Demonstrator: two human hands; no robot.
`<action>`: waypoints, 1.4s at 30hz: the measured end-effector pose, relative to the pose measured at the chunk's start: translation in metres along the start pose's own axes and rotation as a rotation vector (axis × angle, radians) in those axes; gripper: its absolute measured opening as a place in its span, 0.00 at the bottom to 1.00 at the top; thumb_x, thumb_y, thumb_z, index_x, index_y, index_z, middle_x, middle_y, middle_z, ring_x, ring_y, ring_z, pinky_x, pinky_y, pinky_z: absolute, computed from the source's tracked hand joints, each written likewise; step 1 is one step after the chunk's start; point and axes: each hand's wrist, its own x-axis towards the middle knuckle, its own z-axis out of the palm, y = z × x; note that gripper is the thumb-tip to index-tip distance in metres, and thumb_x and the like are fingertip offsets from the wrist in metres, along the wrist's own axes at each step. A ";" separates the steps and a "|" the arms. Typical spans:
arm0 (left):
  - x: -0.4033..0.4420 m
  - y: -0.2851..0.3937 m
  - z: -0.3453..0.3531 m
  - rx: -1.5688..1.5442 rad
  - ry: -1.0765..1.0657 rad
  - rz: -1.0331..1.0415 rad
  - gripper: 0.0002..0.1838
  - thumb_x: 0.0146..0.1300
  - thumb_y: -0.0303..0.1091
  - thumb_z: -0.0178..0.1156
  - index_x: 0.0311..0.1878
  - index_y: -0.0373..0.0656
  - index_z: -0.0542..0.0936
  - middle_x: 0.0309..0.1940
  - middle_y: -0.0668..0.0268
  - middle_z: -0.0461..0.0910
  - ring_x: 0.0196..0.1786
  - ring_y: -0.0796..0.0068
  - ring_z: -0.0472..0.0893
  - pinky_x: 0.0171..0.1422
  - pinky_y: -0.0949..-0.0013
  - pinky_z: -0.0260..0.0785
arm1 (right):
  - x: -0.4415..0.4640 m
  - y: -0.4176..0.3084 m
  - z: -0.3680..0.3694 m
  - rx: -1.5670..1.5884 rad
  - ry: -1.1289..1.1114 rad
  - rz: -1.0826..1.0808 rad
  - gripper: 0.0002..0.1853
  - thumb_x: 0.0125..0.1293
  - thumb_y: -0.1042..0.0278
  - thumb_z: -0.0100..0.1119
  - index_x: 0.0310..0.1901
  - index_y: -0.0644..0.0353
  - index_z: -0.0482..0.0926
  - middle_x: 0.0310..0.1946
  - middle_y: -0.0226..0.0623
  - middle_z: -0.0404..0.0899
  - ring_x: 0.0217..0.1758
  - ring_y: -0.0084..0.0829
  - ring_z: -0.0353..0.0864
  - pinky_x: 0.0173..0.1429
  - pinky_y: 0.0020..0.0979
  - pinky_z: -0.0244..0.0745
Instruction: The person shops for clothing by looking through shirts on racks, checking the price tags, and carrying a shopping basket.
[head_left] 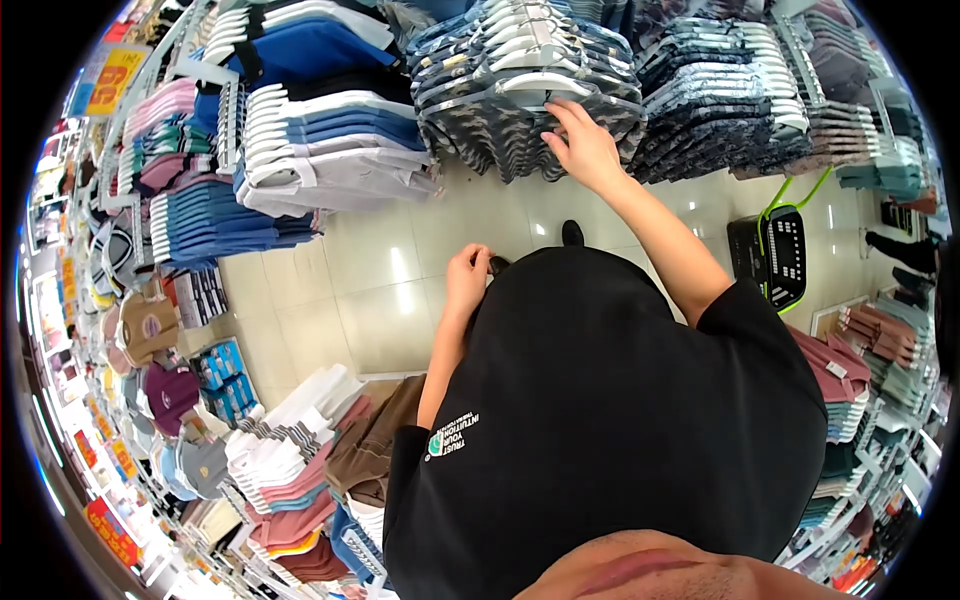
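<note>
At the top centre, my right hand [585,145] reaches to a dark patterned shirt [500,130] at the front of a rack. Its fingertips touch the shirt near the collar, just below a white hanger [540,82]; the fingers are stretched out and the thumb is apart. More shirts of similar pattern hang closely behind this one. Low at my side, my left hand [467,277] is beside the black T-shirt I wear, fingers curled together, with nothing visible in them.
Left of the patterned shirts hang light grey shirts [335,180] and blue ones; on the right are dark floral shirts [725,130]. A black shopping basket with green handles [768,250] stands on the tiled floor [340,290]. Folded and hung clothes line the aisle behind me.
</note>
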 end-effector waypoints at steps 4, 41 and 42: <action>-0.013 -0.002 -0.003 0.039 0.045 -0.112 0.11 0.66 0.32 0.56 0.39 0.34 0.82 0.26 0.66 0.80 0.28 0.79 0.77 0.34 0.74 0.68 | 0.019 0.000 0.014 -0.111 -0.009 0.119 0.26 0.62 0.56 0.62 0.59 0.59 0.73 0.59 0.47 0.72 0.55 0.51 0.77 0.56 0.47 0.75; 0.126 0.135 0.055 0.407 0.220 0.594 0.25 0.58 0.41 0.66 0.57 0.40 0.77 0.52 0.57 0.78 0.52 0.58 0.78 0.56 0.61 0.70 | 0.017 0.012 -0.018 1.366 -0.024 0.498 0.11 0.69 0.74 0.57 0.51 0.63 0.77 0.39 0.33 0.81 0.37 0.24 0.79 0.44 0.25 0.77; 0.127 0.136 0.057 0.397 0.218 0.570 0.20 0.58 0.40 0.66 0.51 0.41 0.80 0.50 0.58 0.79 0.51 0.58 0.78 0.58 0.61 0.69 | 0.017 0.013 -0.019 1.440 -0.038 0.517 0.11 0.69 0.74 0.56 0.51 0.63 0.77 0.40 0.34 0.81 0.38 0.25 0.80 0.45 0.26 0.77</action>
